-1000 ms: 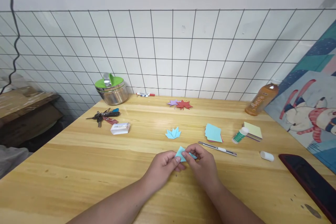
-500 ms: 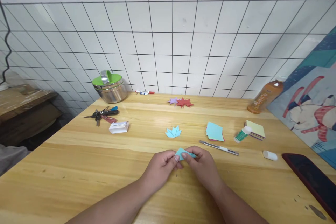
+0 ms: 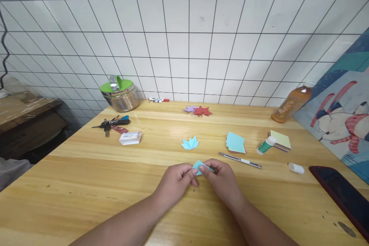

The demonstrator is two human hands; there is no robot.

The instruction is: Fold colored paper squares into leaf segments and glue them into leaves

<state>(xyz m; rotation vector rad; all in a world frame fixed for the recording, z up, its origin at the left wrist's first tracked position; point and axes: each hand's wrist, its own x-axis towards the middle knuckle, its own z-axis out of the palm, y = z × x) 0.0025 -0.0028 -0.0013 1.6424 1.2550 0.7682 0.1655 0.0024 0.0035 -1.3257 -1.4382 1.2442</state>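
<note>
Between my two hands is a small folded piece of light blue paper (image 3: 199, 164), held just above the table. My left hand (image 3: 178, 180) pinches its left corner with thumb and fingers. My right hand (image 3: 220, 177) grips the right side, thumb on top, its fingers hiding part of the paper. Just beyond them lies a light blue folded paper leaf (image 3: 190, 143) with several points. To the right are a stack of light blue paper squares (image 3: 235, 142) and a utility knife (image 3: 240, 160).
A glue stick (image 3: 266, 145) leans by a pad of yellow paper (image 3: 280, 140); its white cap (image 3: 296, 168) and a phone (image 3: 340, 196) lie right. Behind are red (image 3: 203, 111) and purple paper leaves, a marker, and a bottle (image 3: 292, 103). Keys (image 3: 112, 124), an eraser (image 3: 130, 138) and a pot (image 3: 120, 96) stand left.
Both hands keep hold of the blue paper, which has turned slightly between the fingers. The whole view has shifted a little; the other things lie as before.
</note>
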